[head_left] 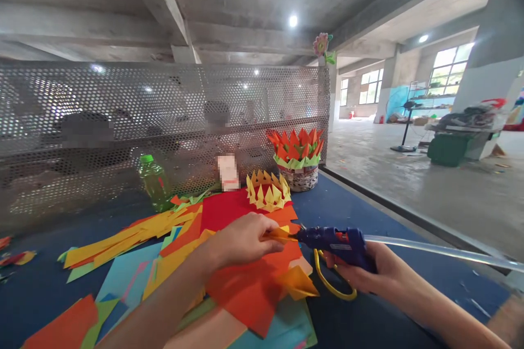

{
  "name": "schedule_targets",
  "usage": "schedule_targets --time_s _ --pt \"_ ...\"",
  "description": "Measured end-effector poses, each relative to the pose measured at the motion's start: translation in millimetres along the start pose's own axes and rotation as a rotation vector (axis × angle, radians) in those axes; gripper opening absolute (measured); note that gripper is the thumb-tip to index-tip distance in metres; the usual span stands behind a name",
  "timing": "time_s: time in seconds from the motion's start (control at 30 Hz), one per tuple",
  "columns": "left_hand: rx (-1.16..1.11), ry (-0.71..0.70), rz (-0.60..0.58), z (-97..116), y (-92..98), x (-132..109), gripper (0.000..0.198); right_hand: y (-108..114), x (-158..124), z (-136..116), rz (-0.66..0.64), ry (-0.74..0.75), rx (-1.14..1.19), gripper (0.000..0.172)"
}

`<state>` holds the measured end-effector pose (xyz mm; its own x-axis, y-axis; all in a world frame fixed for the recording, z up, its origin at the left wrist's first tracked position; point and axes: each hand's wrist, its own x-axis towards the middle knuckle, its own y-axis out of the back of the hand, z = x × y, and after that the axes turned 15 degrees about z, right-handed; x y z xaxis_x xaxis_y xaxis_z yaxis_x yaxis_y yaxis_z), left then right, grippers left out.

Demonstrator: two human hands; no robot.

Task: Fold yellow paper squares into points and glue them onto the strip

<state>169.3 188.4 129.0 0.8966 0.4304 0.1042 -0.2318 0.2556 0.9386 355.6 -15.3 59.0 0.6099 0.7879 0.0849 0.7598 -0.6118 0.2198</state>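
My left hand [245, 237] pinches a small folded piece of yellow-orange paper [284, 234] above the paper pile. In my right hand [368, 270] is a blue hot glue gun [333, 242], a long clear glue stick [434, 251] coming out of its back end. The gun's nozzle is at the folded paper; whether they touch I cannot tell. Under the gun lies a yellow loop handle [335, 283], apparently of scissors. Another folded yellow-orange paper piece [301, 282] rests on the orange sheets [245, 294] below my hands.
Behind my hands stand a ring of yellow folded points [268, 192] and a basket [300, 179] topped with red-orange paper points. Yellow paper strips [135, 234] and a green-capped bottle [154, 182] are at left. A perforated metal panel [245, 87] borders the blue table [339, 202] at the back.
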Motion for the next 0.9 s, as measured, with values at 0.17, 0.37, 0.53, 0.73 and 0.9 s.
schedule_targets --time_s 0.17,0.37,0.53,0.73,0.9 --pt "0.087 -0.019 0.111 8 -1.6 -3 0.021 2 7 14 -0.036 0.006 -0.152 0.051" --pt "0.158 -0.029 0.177 14 -4.1 -5 0.022 3 9 21 -0.016 0.074 -0.226 0.052" --pt "0.214 -0.031 0.203 17 -5.8 -6 0.020 2 8 25 0.033 0.103 -0.293 0.061" --pt "0.251 -0.039 0.204 20 -6.9 -7 0.017 2 7 26 0.041 0.102 -0.356 0.060" --pt "0.271 -0.046 0.208 20 -8.5 -6 0.017 2 8 26 0.034 0.121 -0.372 0.059"
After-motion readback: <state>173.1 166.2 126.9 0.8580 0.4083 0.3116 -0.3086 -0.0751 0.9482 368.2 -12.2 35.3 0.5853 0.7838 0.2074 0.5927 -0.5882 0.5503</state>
